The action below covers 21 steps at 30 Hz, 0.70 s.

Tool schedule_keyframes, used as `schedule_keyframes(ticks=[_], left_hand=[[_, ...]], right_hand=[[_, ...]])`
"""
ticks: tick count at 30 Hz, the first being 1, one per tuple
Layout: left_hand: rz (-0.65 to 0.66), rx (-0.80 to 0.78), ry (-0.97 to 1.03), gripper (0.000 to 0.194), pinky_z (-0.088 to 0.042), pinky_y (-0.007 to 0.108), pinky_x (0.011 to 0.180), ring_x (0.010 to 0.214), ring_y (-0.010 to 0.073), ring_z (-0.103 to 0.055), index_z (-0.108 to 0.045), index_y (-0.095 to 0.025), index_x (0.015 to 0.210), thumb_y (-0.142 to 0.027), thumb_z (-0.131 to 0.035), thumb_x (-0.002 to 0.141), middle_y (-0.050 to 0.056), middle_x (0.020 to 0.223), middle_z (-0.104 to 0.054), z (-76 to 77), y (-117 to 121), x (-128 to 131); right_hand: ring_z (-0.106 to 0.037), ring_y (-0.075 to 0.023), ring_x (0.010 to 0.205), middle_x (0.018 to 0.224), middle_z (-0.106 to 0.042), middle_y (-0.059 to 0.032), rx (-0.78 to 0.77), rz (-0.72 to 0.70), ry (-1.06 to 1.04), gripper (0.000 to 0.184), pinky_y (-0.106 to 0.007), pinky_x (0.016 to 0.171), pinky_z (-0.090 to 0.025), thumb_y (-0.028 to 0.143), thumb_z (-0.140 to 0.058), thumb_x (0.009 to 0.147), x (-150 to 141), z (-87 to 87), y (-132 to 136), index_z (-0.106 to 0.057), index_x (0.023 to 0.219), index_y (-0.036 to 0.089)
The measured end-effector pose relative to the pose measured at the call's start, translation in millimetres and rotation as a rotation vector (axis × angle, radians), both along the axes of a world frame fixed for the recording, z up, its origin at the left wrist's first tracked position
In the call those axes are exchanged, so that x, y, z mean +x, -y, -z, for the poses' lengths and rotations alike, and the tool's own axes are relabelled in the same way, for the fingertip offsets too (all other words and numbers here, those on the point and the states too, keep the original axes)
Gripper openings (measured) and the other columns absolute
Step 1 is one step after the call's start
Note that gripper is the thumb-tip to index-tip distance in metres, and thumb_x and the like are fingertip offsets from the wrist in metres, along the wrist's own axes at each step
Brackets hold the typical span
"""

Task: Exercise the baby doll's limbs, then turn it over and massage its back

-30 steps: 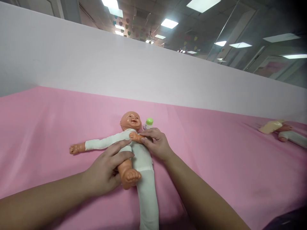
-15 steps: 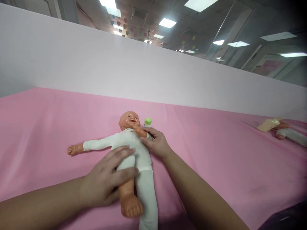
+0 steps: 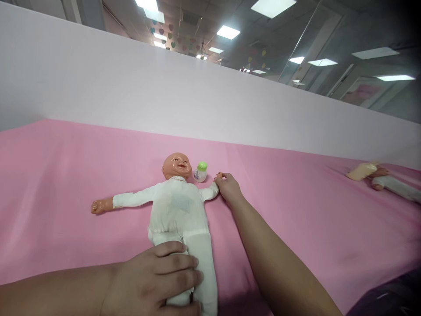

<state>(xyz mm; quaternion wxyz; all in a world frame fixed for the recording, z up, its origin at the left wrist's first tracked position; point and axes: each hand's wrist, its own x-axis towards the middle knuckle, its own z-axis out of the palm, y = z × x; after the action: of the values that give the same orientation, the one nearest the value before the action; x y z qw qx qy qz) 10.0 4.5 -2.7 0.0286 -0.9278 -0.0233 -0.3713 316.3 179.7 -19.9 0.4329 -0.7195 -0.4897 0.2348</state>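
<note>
A baby doll (image 3: 179, 206) in a white cloth body lies face up, with its head pointing away from me and its legs towards me. My left hand (image 3: 158, 274) lies across the doll's near legs, fingers stretched out over the cloth and touching it. At the doll's arm on the right side, my right hand (image 3: 228, 186) has its fingers closed around the small plastic hand (image 3: 218, 175). That arm is stretched out sideways on the sheet. The doll's other arm (image 3: 131, 199) extends to the left, untouched. The doll's feet are out of sight.
Beside the doll's head stands a small clear bottle (image 3: 200, 173) with a green cap. A pink sheet (image 3: 296, 210) covers the surface, backed by a low white wall (image 3: 164, 92). Far right lie a pale yellow item (image 3: 362, 171) and another doll, partly visible (image 3: 394, 184).
My right hand has drawn the doll's arm from its chest out to the right. The doll's bent leg has been lowered straight, with my left hand moving down towards me along it.
</note>
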Motion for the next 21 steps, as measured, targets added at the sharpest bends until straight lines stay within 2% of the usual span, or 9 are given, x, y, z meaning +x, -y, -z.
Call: schedule_keyframes(ticks=[6,11,13,16,18,21], left_hand=[[-0.029,0.018,0.048,0.017,-0.047,0.043,0.120,0.119,0.0225,-0.070,-0.075,-0.023,0.112,-0.027,-0.064,0.101,0.005,0.121,-0.078,2.6,2,1],[-0.080,0.006,-0.023,0.029,-0.049,0.052,0.118,0.132,0.0298,-0.064,-0.069,-0.022,0.125,-0.026,-0.063,0.097,0.012,0.132,-0.074,-2.1,-4,-9],[-0.121,-0.004,0.003,0.036,-0.048,0.058,0.117,0.142,0.0343,-0.056,-0.064,-0.022,0.131,-0.024,-0.062,0.095,0.015,0.141,-0.068,-0.6,-10,-15],[-0.216,-0.089,0.068,0.047,-0.045,0.064,0.117,0.150,0.0393,-0.044,-0.056,-0.023,0.139,-0.025,-0.065,0.092,0.019,0.156,-0.054,4.8,-24,-24],[-0.292,-0.177,0.105,0.054,-0.046,0.063,0.117,0.150,0.0395,-0.043,-0.052,-0.023,0.143,-0.025,-0.068,0.092,0.020,0.159,-0.048,8.7,-36,-29],[-0.388,-0.341,0.148,0.056,-0.051,0.055,0.113,0.145,0.0350,-0.050,-0.048,-0.024,0.147,-0.027,-0.069,0.095,0.019,0.156,-0.049,13.0,-50,-32]], right_hand=[[-0.073,-0.0310,0.103,0.121,-0.076,-0.0138,-0.056,0.010,0.065,0.045,-0.040,0.084,-0.056,0.042,-0.069,0.084,5,-0.1,1,-0.067,0.124,0.022],[-0.075,-0.0265,0.099,0.121,-0.077,-0.0126,0.065,-0.036,-0.024,0.056,-0.038,0.083,-0.060,0.050,-0.066,0.089,-1,-6.8,8,-0.057,0.136,0.022],[-0.075,-0.0239,0.104,0.126,-0.076,-0.0114,0.201,-0.101,-0.102,0.061,-0.037,0.088,-0.061,0.052,-0.066,0.090,-10,-12.8,15,-0.050,0.141,0.022],[-0.074,-0.0253,0.108,0.127,-0.075,-0.0128,0.447,-0.269,-0.249,0.057,-0.041,0.095,-0.060,0.047,-0.075,0.086,-31,-21.8,31,-0.055,0.134,0.022],[-0.074,-0.0262,0.109,0.126,-0.076,-0.0118,0.501,-0.385,-0.254,0.047,-0.043,0.094,-0.061,0.044,-0.075,0.088,-47,-25.5,44,-0.062,0.128,0.024],[-0.073,-0.0265,0.112,0.125,-0.077,-0.0075,0.479,-0.581,-0.061,0.034,-0.044,0.099,-0.058,0.037,-0.074,0.092,-66,-26.5,59,-0.072,0.125,0.028]])
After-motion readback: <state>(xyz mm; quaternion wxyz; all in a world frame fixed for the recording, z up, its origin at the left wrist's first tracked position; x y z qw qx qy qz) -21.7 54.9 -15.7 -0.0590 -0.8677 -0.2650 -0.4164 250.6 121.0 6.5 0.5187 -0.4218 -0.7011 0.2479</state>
